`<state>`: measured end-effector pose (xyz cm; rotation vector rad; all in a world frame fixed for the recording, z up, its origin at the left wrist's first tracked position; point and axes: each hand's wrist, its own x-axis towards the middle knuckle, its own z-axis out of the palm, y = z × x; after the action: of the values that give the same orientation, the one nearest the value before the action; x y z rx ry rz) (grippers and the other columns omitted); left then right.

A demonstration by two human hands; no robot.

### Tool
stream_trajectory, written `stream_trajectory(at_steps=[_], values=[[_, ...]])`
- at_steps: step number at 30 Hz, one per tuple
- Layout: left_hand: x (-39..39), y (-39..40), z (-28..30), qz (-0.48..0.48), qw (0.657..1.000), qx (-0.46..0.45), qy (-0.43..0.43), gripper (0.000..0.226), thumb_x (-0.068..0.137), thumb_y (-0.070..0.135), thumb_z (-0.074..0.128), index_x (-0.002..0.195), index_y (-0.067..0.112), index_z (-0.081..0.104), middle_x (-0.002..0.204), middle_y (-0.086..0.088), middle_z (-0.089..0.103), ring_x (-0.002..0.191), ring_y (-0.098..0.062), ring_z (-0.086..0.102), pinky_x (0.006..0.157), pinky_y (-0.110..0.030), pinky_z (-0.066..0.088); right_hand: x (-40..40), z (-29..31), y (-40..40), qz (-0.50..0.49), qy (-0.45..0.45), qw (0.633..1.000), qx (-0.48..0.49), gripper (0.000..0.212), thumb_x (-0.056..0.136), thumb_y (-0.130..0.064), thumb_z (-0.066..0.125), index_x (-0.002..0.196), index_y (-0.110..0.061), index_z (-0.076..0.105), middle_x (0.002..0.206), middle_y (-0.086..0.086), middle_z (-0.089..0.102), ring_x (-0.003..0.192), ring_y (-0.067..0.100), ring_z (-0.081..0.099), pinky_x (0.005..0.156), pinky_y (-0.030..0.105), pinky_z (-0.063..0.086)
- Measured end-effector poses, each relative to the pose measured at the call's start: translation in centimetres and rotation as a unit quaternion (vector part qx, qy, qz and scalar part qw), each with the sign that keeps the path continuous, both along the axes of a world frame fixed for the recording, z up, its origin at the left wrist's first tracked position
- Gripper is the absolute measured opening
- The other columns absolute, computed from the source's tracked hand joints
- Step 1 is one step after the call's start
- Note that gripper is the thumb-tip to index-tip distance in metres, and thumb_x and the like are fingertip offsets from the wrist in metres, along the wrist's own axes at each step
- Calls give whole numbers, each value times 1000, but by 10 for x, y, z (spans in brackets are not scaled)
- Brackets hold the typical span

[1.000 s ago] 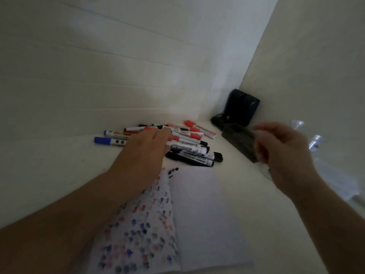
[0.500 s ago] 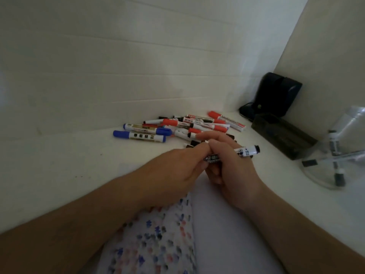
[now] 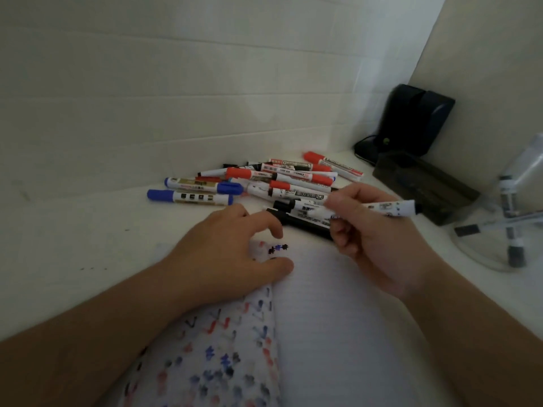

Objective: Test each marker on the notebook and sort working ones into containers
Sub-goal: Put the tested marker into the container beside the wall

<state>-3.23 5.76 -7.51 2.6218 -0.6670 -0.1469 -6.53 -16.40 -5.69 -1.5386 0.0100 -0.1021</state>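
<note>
White-barrelled marker (image 3: 382, 207) — held in the right hand (image 3: 371, 230), whose grip is closed on the barrel between thumb and fingertips. It lies nearly level, its dark far end pointing right toward the containers, raised off the tabletop (image 3: 73, 245) just beyond the notebook's far edge. Whether it is capped cannot be told.

Left hand (image 3: 232, 257) — resting on the notebook (image 3: 338, 318) at its far left corner, fingers curled; it may be pinching something small and dark, but the grip's contents cannot be made out. Left page is covered in red, blue and black test marks; right page is largely blank.

Untested pile (image 3: 264, 183) — red, blue and black markers, loose on the tabletop, far of both hands. Black marker (image 3: 305, 223) lies touching or just beside the right hand's knuckles.

Containers — dark tray (image 3: 426, 189) at far right; clear container (image 3: 499, 230) at right, holding a few markers.

Risks, as judged:
- Right hand could nudge the black marker and roll it into the pile, mixing tested with untested.
- An open tip sweeping low would streak the blank page or tabletop.
- A loose cap, if off, could be lost among the pile.
- Fresh ink under the left palm may smear.
</note>
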Motion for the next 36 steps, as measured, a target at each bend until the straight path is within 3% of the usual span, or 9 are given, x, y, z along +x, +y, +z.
stream_trajectory(at_steps=[3, 7, 14, 22, 36], values=[[3, -6, 0, 15, 999, 20, 23, 43, 70, 83, 62, 103, 58, 55, 102, 24, 41, 100, -3, 44, 91, -35, 47, -1, -6, 7, -27, 0, 991, -131, 16, 91, -8, 73, 78, -12, 65, 60, 5, 57, 53, 16, 47, 46, 25, 38], [6, -5, 4, 22, 998, 25, 55, 45, 65, 82, 68, 103, 60, 59, 104, 23, 40, 107, -9, 44, 99, -40, 47, -1, -11, 12, -35, -14, 976, -212, 21, 84, -5, 74, 73, -14, 60, 62, 1, 59, 53, 11, 51, 48, 22, 41], [7, 4, 10, 17, 996, 10, 88, 42, 69, 77, 72, 108, 64, 63, 111, 18, 46, 107, -5, 47, 100, -38, 47, 0, -16, 12, -39, 39, 978, -203, 22, 85, -5, 74, 69, -13, 62, 66, 11, 71, 57, 20, 66, 60, 37, 56], [7, -12, 3, 82, 996, 22, 24, 47, 58, 91, 66, 89, 55, 66, 104, 18, 50, 108, -12, 50, 96, -46, 47, 3, -15, 15, -46, 64, 981, -178, 19, 87, -3, 74, 73, -8, 62, 67, 14, 72, 55, 21, 67, 55, 31, 55], [9, -12, 0, 80, 996, 32, 25, 45, 59, 88, 68, 89, 55, 63, 100, 19, 43, 106, -12, 45, 97, -45, 42, 3, -14, 14, -46, 65, 978, -193, 21, 88, -3, 72, 71, -9, 61, 62, 10, 70, 53, 20, 65, 57, 33, 54]])
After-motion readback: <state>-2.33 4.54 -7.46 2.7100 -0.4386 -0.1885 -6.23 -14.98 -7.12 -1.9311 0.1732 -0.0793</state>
